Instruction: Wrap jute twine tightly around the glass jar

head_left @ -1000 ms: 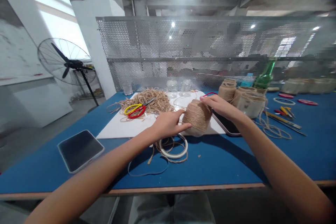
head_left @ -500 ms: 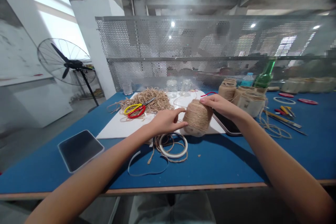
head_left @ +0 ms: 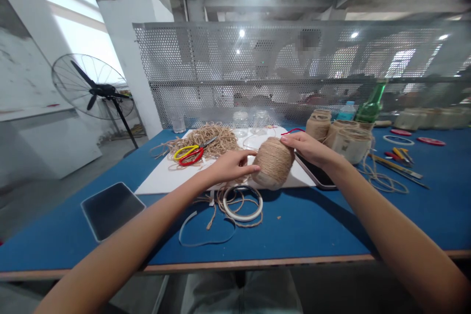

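A glass jar wrapped in brown jute twine [head_left: 275, 163] is tilted over the front edge of the white sheet [head_left: 156, 179]. My left hand [head_left: 231, 166] grips its left side, with the thumb low on the wall and the fingers partly hidden behind. At the upper right end my right hand [head_left: 305, 147] holds it, thumb on top. Below the jar, a white ring [head_left: 243, 218] lies over loose loops of twine [head_left: 211, 221]. Left of the jar a tangled heap of twine [head_left: 224, 132] rests on the sheet, with red-and-yellow-handled scissors [head_left: 190, 155] on it.
Twine-wrapped jars [head_left: 349, 146] and a green bottle [head_left: 371, 105] stand right. Beside them are a dark phone-like slab [head_left: 322, 176], brushes [head_left: 401, 170] and rings [head_left: 431, 142]. Clear jars [head_left: 241, 122] stand by the perforated metal screen [head_left: 221, 59]. A dark tray [head_left: 112, 211] lies left.
Both hands still hold the jar. It has shifted slightly left and turned a little, and my left hand has moved slightly left with it.
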A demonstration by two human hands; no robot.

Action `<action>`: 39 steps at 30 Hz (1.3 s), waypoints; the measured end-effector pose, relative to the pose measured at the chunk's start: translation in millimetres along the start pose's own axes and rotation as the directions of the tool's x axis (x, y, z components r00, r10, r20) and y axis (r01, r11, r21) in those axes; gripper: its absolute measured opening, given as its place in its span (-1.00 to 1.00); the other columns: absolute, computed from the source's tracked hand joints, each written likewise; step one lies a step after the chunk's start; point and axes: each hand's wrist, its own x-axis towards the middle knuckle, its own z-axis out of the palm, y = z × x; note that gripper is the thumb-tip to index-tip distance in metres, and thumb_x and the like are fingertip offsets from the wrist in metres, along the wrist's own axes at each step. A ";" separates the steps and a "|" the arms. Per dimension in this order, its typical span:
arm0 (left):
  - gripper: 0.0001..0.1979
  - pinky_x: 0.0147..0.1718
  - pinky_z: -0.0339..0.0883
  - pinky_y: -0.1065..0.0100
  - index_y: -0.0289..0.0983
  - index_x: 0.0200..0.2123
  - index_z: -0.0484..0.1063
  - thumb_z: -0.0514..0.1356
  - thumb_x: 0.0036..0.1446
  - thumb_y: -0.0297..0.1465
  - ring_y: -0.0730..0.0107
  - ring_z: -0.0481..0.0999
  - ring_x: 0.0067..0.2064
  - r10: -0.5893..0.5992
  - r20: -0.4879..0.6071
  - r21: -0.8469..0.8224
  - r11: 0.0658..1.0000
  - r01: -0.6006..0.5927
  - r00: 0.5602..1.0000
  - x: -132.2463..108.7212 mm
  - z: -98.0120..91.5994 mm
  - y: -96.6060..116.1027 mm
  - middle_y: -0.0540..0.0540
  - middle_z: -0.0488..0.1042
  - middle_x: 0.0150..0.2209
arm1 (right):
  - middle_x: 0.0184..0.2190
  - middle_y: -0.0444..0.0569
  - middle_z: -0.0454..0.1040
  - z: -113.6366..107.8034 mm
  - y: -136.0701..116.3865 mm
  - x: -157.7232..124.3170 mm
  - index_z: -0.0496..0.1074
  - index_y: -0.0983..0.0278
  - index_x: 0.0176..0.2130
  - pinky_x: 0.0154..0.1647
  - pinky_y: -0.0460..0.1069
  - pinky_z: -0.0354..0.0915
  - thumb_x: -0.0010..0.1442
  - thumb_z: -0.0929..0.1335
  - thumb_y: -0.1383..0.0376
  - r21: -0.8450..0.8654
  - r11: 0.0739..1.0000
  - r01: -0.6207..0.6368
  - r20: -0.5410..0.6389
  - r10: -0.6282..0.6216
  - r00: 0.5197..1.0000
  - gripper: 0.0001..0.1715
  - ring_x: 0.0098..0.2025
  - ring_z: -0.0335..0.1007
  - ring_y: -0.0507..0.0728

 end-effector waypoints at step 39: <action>-0.51 -0.52 0.08 0.44 -0.26 -0.08 0.26 0.09 0.04 -0.04 0.43 0.34 -0.47 -0.023 -0.082 0.177 0.983 0.037 0.996 -4.0 2.1 16.4 0.01 0.37 -0.47 | -0.54 -0.11 0.32 0.2 -11.2 -1.7 0.35 0.30 -0.48 -0.40 -0.04 0.17 0.12 0.18 -0.02 -0.220 0.975 -0.015 0.078 0.033 0.996 -0.53 -0.47 0.18 0.04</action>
